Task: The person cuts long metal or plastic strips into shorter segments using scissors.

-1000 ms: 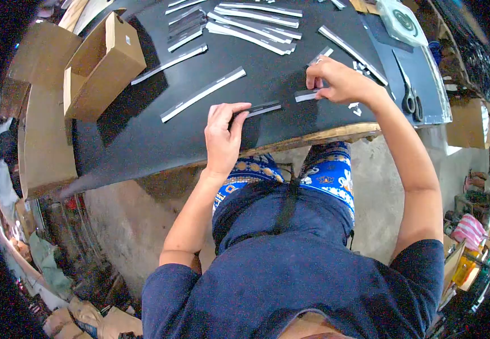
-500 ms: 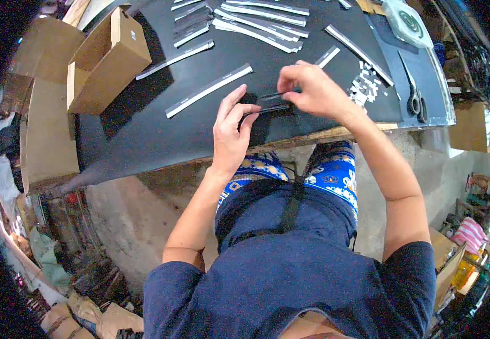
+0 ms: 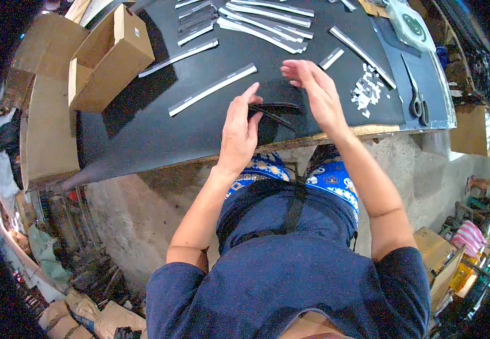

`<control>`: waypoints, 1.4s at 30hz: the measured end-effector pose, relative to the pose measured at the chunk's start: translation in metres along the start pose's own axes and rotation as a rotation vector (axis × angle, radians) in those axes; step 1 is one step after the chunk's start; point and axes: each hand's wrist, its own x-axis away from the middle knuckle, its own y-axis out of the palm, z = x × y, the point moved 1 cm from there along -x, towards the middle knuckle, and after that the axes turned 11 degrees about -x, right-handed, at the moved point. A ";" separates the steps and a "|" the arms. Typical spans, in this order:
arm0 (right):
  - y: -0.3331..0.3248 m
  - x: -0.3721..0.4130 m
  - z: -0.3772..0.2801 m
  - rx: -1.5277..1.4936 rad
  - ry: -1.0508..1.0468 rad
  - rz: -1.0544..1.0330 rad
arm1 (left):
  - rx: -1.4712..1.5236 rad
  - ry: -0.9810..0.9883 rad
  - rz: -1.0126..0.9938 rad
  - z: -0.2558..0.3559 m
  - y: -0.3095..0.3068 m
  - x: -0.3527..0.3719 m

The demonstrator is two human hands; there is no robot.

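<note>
My left hand (image 3: pixel 238 129) pinches thin black strips (image 3: pixel 279 107) between thumb and fingers at the front of the table. The strips fan apart at their free ends, which point right. My right hand (image 3: pixel 319 96) hovers just right of them, fingers stretched out and holding nothing. Beyond my left hand lies a black-and-white strip (image 3: pixel 213 90). A short black-and-white piece (image 3: pixel 331 59) is just past my right fingertips. To the right of that hand, small white cut pieces (image 3: pixel 367 90) lie scattered.
Several black-and-white strips (image 3: pixel 265 25) are piled at the back. An open cardboard box (image 3: pixel 112 70) stands at the left. Scissors (image 3: pixel 416 99) lie at the right, near a clear plastic container (image 3: pixel 411 25). The table's front edge (image 3: pixel 363 131) runs before my body.
My right hand has let go of a black strip, opened and drawn back to the right. My left hand keeps the strips, which are now fanned apart.
</note>
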 end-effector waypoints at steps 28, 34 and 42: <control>0.000 0.033 0.021 0.050 -0.260 0.239 | -0.014 0.011 0.032 -0.002 0.007 -0.003; -0.018 0.042 0.002 0.496 -0.410 0.246 | -0.213 -0.032 0.126 -0.025 -0.050 -0.072; -0.013 0.040 0.007 0.539 -0.472 0.247 | -0.354 -0.156 0.048 -0.123 -0.083 -0.167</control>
